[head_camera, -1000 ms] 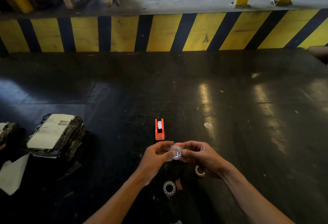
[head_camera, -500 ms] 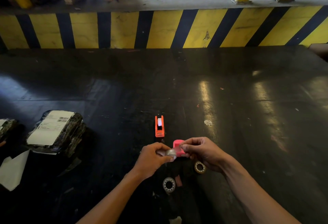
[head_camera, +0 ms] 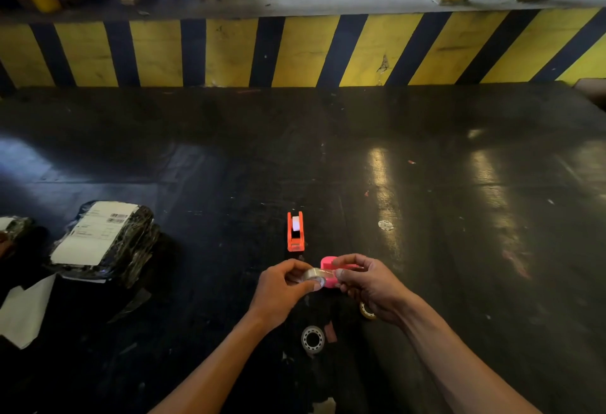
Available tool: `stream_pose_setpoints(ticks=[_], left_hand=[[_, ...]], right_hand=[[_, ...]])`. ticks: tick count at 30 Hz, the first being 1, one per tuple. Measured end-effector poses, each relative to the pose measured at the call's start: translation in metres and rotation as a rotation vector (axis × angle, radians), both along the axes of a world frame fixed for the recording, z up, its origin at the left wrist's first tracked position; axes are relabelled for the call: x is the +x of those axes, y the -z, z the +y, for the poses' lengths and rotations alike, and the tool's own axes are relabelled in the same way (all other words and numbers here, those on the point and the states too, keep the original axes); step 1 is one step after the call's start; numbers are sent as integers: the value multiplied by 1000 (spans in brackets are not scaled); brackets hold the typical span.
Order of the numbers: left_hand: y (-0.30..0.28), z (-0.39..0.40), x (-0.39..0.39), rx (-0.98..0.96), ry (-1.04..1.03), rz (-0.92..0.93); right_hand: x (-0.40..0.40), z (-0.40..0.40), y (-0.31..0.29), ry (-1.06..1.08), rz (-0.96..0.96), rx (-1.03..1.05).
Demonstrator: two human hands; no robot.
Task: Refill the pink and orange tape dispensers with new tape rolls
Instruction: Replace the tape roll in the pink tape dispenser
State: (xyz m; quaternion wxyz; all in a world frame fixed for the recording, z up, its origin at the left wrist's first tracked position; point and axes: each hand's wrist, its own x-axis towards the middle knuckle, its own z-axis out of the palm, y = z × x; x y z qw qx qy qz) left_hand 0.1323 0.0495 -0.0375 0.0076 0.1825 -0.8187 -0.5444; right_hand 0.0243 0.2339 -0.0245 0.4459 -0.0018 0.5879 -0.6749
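Clear tape roll point(head_camera: 313, 277) pinched in left hand point(head_camera: 282, 292); right hand point(head_camera: 369, 285) grips pink dispenser point(head_camera: 329, 267) (forearms converging).

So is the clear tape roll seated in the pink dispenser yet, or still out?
Out. The clear tape roll sits pinched in the left hand, beside the pink plastic dispenser held by the right hand.

The left hand point(head_camera: 278, 289) pinches a clear tape roll point(head_camera: 314, 276); the right hand point(head_camera: 367, 285) grips the pink dispenser point(head_camera: 328, 267) just beside it. Beyond the grip stands the orange dispenser point(head_camera: 295, 231); nearer lies an empty core point(head_camera: 313, 339).
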Motion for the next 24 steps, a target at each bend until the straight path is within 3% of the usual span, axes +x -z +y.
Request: stream_pose_setpoints(ticks=[11, 24], left_hand=[[-10, -6, 1, -54, 67, 21], [-2, 1, -6, 59, 58, -44]], right_hand=[[10, -3, -8, -159, 294, 1], [16, -2, 5, -265, 719, 89]])
